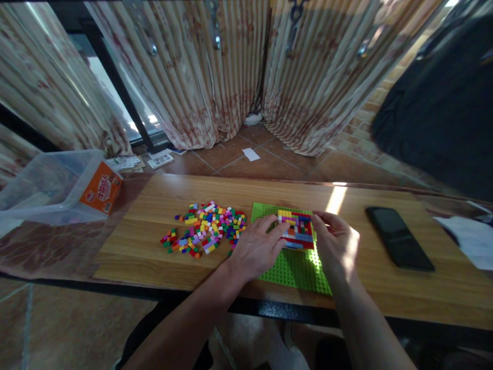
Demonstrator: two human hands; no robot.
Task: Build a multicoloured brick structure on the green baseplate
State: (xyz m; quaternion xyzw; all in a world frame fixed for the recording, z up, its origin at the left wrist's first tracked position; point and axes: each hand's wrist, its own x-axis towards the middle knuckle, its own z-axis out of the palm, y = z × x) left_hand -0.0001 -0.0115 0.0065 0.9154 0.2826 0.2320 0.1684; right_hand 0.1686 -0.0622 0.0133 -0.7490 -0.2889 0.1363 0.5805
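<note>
A green studded baseplate (292,270) lies on the wooden table (154,257) in front of me. On its far half sits a flat block of small bricks (298,229) in yellow, red, blue, pink and grey rows. My left hand (259,246) rests on the plate's left side, fingers stretched flat, fingertips touching the block's left edge. My right hand (336,242) is at the block's right edge, fingers curled against it. A loose pile of small coloured bricks (206,228) lies just left of the plate.
A black phone (398,237) lies on the table to the right, white paper (468,239) beyond it. A clear plastic box (46,187) with an orange carton (100,192) stands at far left. Curtains and tiled floor lie behind the table.
</note>
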